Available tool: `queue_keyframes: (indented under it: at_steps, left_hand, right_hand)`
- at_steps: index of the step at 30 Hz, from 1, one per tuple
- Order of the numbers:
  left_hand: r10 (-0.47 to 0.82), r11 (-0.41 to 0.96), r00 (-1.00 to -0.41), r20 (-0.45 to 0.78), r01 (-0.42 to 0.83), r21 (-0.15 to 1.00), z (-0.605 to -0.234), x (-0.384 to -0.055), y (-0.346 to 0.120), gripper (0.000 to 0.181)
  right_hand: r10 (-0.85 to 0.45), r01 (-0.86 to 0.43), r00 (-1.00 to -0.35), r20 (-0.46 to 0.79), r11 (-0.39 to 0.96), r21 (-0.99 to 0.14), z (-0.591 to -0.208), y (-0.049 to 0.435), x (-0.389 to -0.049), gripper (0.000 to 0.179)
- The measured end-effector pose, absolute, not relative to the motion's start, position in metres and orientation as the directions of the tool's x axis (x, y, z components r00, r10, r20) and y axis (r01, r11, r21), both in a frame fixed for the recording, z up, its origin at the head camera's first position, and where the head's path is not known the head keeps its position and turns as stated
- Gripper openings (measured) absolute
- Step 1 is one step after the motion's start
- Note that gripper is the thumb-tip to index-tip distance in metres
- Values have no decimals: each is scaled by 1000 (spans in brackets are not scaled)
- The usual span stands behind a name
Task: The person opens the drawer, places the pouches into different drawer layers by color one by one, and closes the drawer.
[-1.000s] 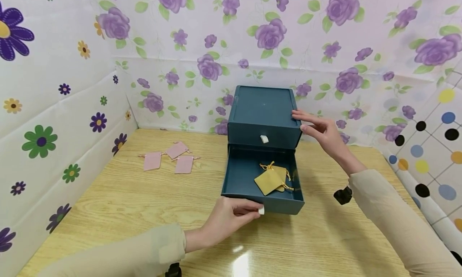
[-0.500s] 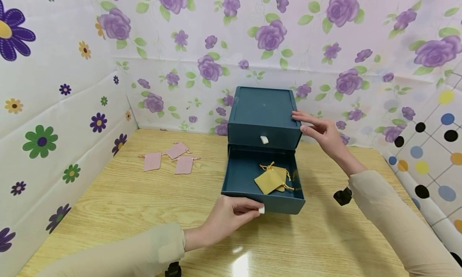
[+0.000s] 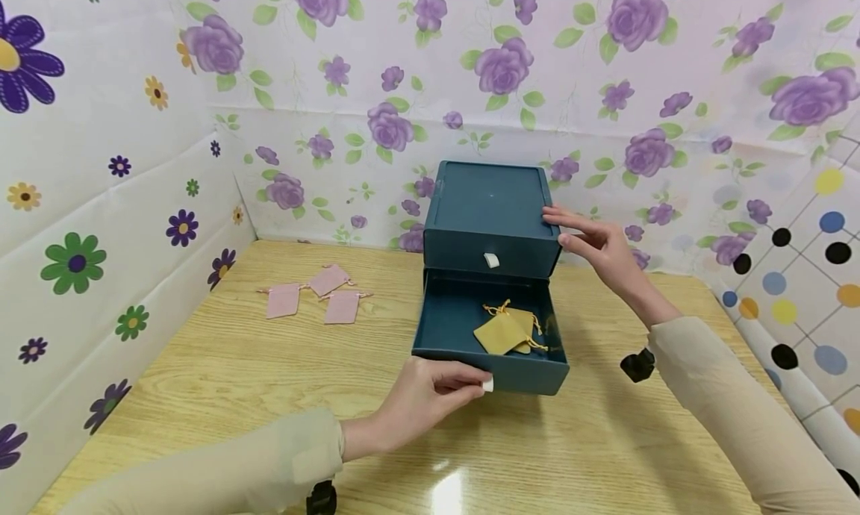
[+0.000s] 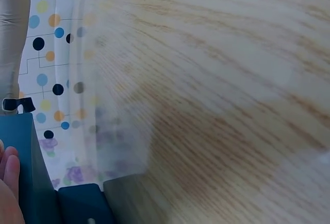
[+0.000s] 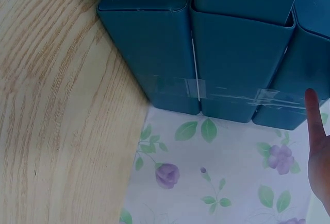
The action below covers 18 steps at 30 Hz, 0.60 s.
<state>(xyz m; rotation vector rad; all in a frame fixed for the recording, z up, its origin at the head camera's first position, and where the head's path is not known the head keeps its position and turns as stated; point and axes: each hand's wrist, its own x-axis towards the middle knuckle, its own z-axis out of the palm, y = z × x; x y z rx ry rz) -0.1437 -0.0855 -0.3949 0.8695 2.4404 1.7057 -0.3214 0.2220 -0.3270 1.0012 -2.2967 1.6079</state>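
Note:
A dark blue drawer cabinet [image 3: 487,201] stands against the back wall, with a drawer [image 3: 446,313] below its top one pulled out. Inside that drawer lie yellow drawstring pouches [image 3: 499,336], partly overlapping. My left hand [image 3: 413,399] pinches the white pull tab [image 3: 488,385] on the drawer's front; its fingers [image 4: 11,170] show at the left edge of the left wrist view. With extended fingers, my right hand [image 3: 605,254] touches the cabinet's upper right edge. The right wrist view shows the cabinet's side [image 5: 242,64] and one finger [image 5: 313,113] against it.
Three pink drawstring pouches [image 3: 283,301] lie on the wooden table [image 3: 269,395], left of the cabinet. The top drawer, with its own white tab [image 3: 492,260], is closed. Clear tape [image 5: 175,86] runs across the cabinet's side. Flowered and dotted cloth walls surround the table.
The pulled-out drawer has slid slightly back toward the cabinet, its front a little farther away, and my left hand moved with it. My right hand has stayed in place.

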Motion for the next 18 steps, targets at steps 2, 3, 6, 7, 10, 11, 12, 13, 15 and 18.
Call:
queue_keyframes:
  at_steps: [2,3,6,7,10,11,12,13,15,18]
  left_hand:
    - [461,236,-837,294,436,869,-393,-144,-85,20]
    - [460,236,-835,302,443,865,-392,-144,-85,20]
    - [456,239,-831,319,459,856,-389,-145,-84,20]
    - [454,241,-831,322,462,853,-388,-146,-84,20]
    - [452,242,-830,328,468,850,-386,-147,-84,20]
    - [451,241,-830,328,467,851,-385,-147,-84,20]
    - [450,240,-830,329,468,851,-385,-148,-84,20]
    - [448,238,-831,330,467,852,-384,-148,-84,20]
    - [445,236,-832,331,465,853,-384,-149,-84,19]
    - [443,233,-835,326,458,858,-383,-149,-84,20]
  right_hand:
    - [-428,-607,-758,491,190,-771,-327,222,-321,36]
    - [-429,-609,-757,493,188,-771,-327,222,-321,36]
    - [-431,-612,-753,497,179,-771,-327,221,-322,36]
    - [-431,-612,-752,498,177,-771,-328,221,-322,36]
    - [-431,-611,-753,498,178,-771,-328,222,-322,36]
    - [-430,-610,-754,497,179,-772,-328,222,-322,36]
    - [-431,-611,-754,496,180,-771,-328,222,-322,36]
    - [-430,-609,-755,496,179,-772,-327,222,-322,36]
    - [-430,-608,-755,495,179,-773,-327,222,-322,36]
    - [-430,-608,-755,495,176,-774,-327,222,-322,36]
